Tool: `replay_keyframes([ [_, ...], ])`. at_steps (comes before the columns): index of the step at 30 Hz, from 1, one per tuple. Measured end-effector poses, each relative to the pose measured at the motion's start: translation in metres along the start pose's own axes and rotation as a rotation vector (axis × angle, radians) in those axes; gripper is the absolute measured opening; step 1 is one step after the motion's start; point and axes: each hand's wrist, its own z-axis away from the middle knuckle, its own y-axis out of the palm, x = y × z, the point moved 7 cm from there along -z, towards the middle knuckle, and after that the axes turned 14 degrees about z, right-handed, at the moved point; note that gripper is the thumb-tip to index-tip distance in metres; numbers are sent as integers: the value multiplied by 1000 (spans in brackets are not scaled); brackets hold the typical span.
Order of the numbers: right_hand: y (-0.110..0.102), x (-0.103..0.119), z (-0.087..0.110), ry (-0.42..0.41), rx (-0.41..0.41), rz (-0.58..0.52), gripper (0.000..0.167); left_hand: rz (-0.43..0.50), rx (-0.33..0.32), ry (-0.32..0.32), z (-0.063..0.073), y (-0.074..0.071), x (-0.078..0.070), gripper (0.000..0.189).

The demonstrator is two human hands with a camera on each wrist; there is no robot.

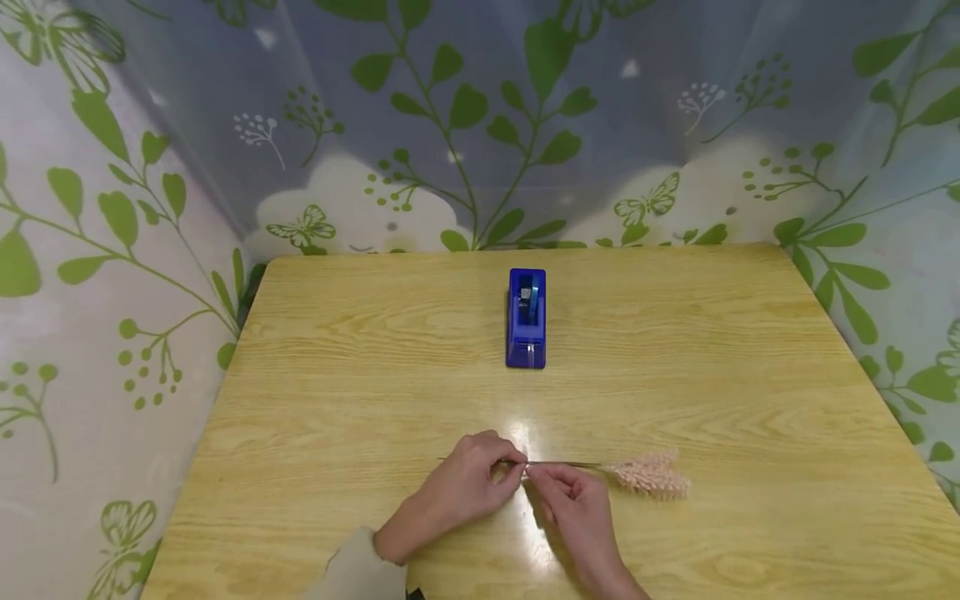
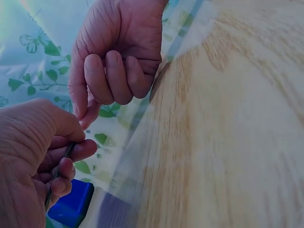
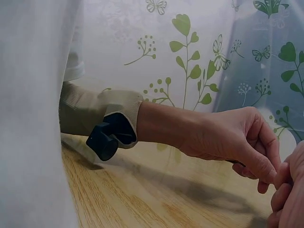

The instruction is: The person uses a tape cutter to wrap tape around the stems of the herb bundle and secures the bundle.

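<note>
A dried flower spray with a fluffy pale pink head (image 1: 651,477) lies sideways near the table's front, its thin dark stem (image 1: 566,463) running left. My left hand (image 1: 480,471) pinches this stem between thumb and fingers; in the left wrist view the stem (image 2: 70,150) crosses the curled fingers. Close against those fingertips, my right hand (image 1: 577,508) has thumb and index finger pinched together just below the stem. A small pale bit shows between the two hands' fingertips, too small to make out clearly. The right hand's other fingers (image 2: 118,78) are curled in.
A blue tape dispenser (image 1: 527,318) with a roll in it stands beyond the hands, toward the back of the wooden table (image 1: 360,350). Leaf-patterned curtains (image 1: 465,125) hang round the back and sides. A dark device (image 3: 105,142) sits at the left cuff.
</note>
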Motion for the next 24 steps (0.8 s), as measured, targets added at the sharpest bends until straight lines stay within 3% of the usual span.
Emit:
replay_keyframes([
  [9, -3, 2, 3, 29, -9, -14, 26, 22, -39, 98, -1, 0, -9, 11],
  [20, -4, 2, 1, -13, -39, -22, 19, 47, -32, 154, -5, 1, -12, 21],
  [24, -4, -2, 1, -12, -55, -17, 17, 35, -22, 174, -4, 4, -12, 17],
])
